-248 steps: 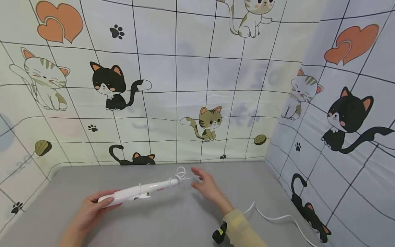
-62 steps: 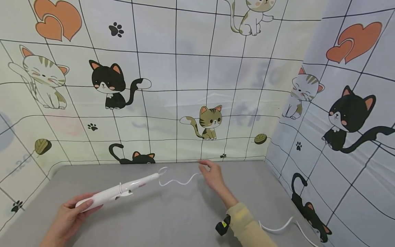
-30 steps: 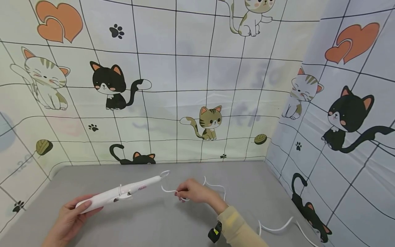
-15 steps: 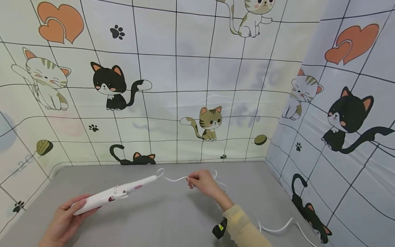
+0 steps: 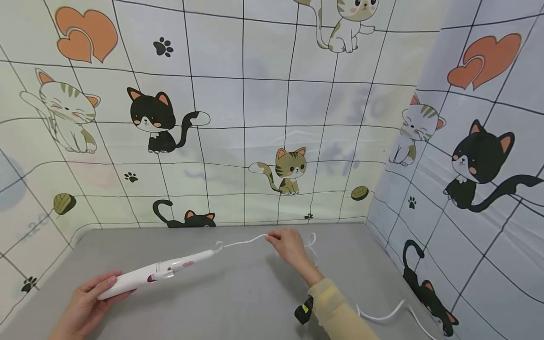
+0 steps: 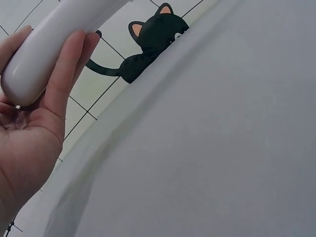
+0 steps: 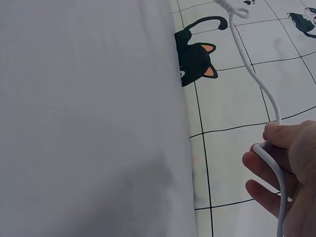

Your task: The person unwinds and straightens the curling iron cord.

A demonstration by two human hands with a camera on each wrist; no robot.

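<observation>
A long white curling iron (image 5: 157,274) with a small lever and pink marks slants up over the grey table. My left hand (image 5: 91,302) grips its thick, rounded end; the left wrist view shows fingers and thumb around that end (image 6: 39,59). From the narrow end runs a thin white cord (image 5: 244,242), with a small loop near the iron. My right hand (image 5: 291,250) pinches this cord between thumb and forefinger, up and to the right of the iron. In the right wrist view the cord (image 7: 259,81) passes between the fingers and trails down past the palm.
The grey tabletop (image 5: 238,302) meets a cloth backdrop (image 5: 263,104) printed with cats. A thicker white cable (image 5: 382,318) lies at the right; where it leads is hidden by the sleeve. A black device (image 5: 303,309) sits at the right wrist.
The cord, bunched at the iron's narrow end at first, now stretches out loosened. My right hand has slid along it, most recently up and right. The iron has shifted left and lower.
</observation>
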